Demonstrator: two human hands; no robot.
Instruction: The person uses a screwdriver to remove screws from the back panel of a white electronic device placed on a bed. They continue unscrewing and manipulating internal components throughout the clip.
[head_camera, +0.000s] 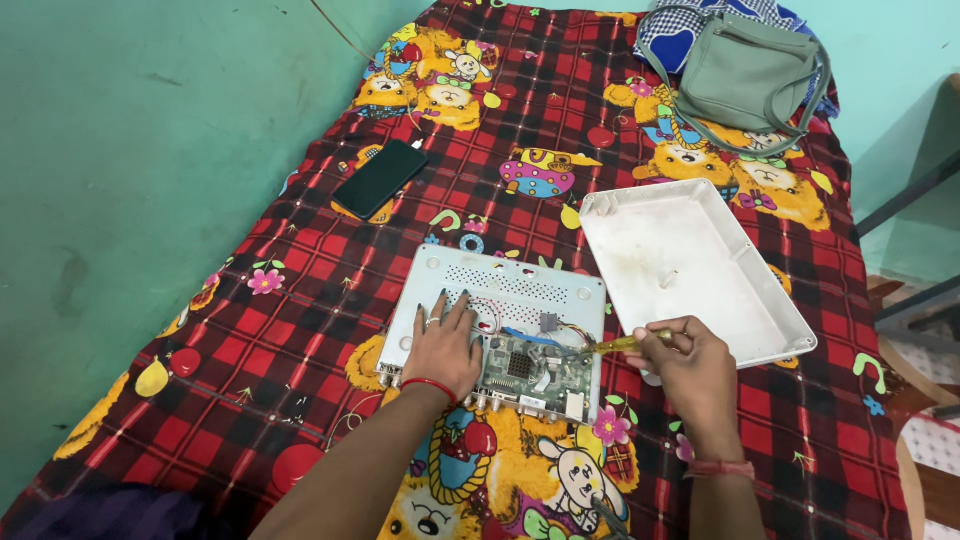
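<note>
Two hands work over one opened white plastic box (500, 290) lying flat on a red-checked cartoon blanket (300, 330). The left hand (442, 345) rests palm-down inside the box, fingers spread apart, beside one green circuit board (525, 368) with thin coloured wires. The right hand (690, 370) has its fingers clamped on one yellow-handled screwdriver (625, 343), tip at the board's right edge. One detached white lid (690, 265), smooth and rectangular, lies just right of the box. One black phone (380, 178) and one grey-green bag (745, 75) lie farther up; the bag hides part of a blue checked cloth (668, 30)
</note>
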